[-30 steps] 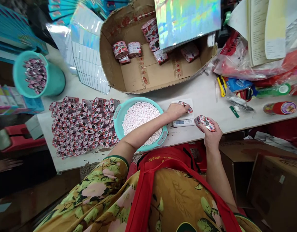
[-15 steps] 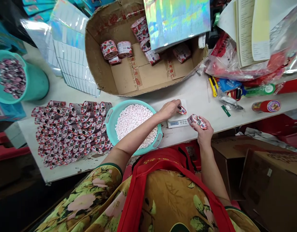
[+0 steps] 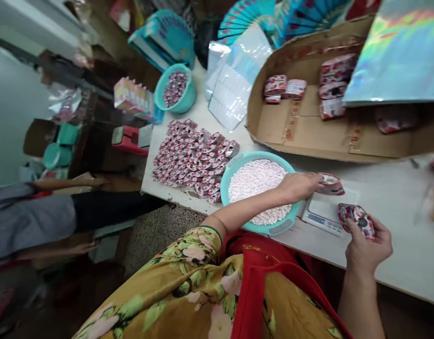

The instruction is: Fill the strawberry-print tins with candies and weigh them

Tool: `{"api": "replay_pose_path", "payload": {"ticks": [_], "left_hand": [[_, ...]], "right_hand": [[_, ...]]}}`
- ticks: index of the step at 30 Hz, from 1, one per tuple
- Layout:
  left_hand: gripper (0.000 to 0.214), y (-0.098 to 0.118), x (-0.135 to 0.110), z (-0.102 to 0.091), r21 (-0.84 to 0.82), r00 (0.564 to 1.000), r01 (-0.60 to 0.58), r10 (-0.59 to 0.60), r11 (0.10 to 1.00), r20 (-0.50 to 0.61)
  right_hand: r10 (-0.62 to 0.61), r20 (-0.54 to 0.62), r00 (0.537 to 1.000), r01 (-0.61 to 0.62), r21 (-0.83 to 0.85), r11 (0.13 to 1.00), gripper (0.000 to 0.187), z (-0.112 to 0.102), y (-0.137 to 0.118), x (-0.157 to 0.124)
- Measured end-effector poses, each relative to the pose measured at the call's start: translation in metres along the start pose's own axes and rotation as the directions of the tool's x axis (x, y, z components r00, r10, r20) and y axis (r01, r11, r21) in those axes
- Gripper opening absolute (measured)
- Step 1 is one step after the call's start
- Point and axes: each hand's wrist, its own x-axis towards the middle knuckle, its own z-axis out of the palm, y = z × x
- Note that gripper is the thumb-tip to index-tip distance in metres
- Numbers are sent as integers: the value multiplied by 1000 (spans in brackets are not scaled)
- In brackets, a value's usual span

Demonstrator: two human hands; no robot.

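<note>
My left hand (image 3: 299, 185) is closed on a small red-and-white tin (image 3: 330, 184), holding it just above the white digital scale (image 3: 328, 212). My right hand (image 3: 368, 240) grips a printed tin lid (image 3: 356, 219) to the right of the scale, near the table's front edge. A teal basin (image 3: 234, 164) full of small white-pink tablets (image 3: 259, 186) sits under my left forearm.
A pile of printed tins (image 3: 194, 157) lies left of the basin. Behind are a teal bowl of wrapped pieces (image 3: 175, 88), clear bags (image 3: 231, 89) and an open cardboard box (image 3: 309, 122) with tins. Another person (image 3: 44, 212) sits at the left.
The camera has swung left, bringing the floor and the other person into view. My left hand has lifted the tin off the scale; my right hand still holds the lid.
</note>
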Motion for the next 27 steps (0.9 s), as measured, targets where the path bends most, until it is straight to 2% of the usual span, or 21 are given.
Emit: {"api": "replay_pose_path", "payload": {"ticks": [1,3,4,5,7,9,11,13,14,15,16,17,18,19,20,21,22,23,25,26,27], "left_hand": [[41,-14,-19,-17,-46,992,97,-101,994,-70],[45,-39,-69,-50,-99,925,322,-335,941,-176],[47,-51,-97,-66,-95,862,451,-461,887,-209],[49,-63,-127,-78,-54,770,604,-600,795,-218],[51,-84,-190,-94,78,614,788,-771,611,-169],[50,-102,-253,-91,216,545,824,-837,524,-53],[47,-118,-307,-71,266,482,827,-869,494,114],[43,-135,-345,-41,242,368,878,-906,413,208],[42,-146,-357,-24,218,306,910,-927,352,218],[43,-159,-364,-9,192,249,938,-946,289,207],[45,-174,-368,5,166,207,957,-961,238,185],[47,-191,-368,17,136,180,970,-971,201,157],[49,-209,-368,26,96,164,980,-978,177,126],[48,-227,-367,35,35,155,987,-984,158,85],[46,-243,-367,42,-56,151,987,-988,149,30],[42,-256,-368,50,-186,144,971,-989,149,-40],[37,-265,-370,58,-363,114,920,-986,150,-119],[31,-270,-373,67,-584,40,800,-984,137,-176],[22,-270,-378,87,-930,-178,361,-974,66,-138],[22,-268,-379,98,-992,-261,126,-964,19,-52],[24,-266,-378,107,-998,-305,-55,-951,-26,41]], "right_hand": [[-22,14,1000,23,-24,999,72,13,3,2],[-68,40,997,71,-100,992,83,31,9,5],[-92,59,994,100,-144,985,89,36,13,7],[-127,90,988,142,-197,970,96,37,15,8],[-269,172,948,313,-331,890,106,30,14,9],[-478,234,847,531,-419,736,107,19,3,1],[-629,292,721,691,-372,619,89,17,-18,-25],[-598,490,634,741,-164,652,56,31,-41,-71],[-489,685,540,697,-39,716,40,43,-49,-102],[-309,881,357,562,61,825,34,58,-55,-135],[-123,981,151,373,59,926,37,74,-56,-170],[64,998,-5,190,-62,980,48,92,-53,-204],[225,971,-81,64,-220,973,62,110,-46,-236],[367,925,-101,9,-368,930,80,129,-37,-263],[488,870,-71,9,-488,873,97,147,-26,-285],[560,828,-2,34,-560,828,111,164,-15,-301],[582,807,103,90,-590,802,121,181,-4,-312],[555,801,222,167,-592,788,127,197,5,-319],[397,820,412,351,-545,762,132,227,18,-324],[311,832,459,434,-515,739,133,240,22,-324],[244,847,473,499,-485,718,135,251,25,-324]]}}
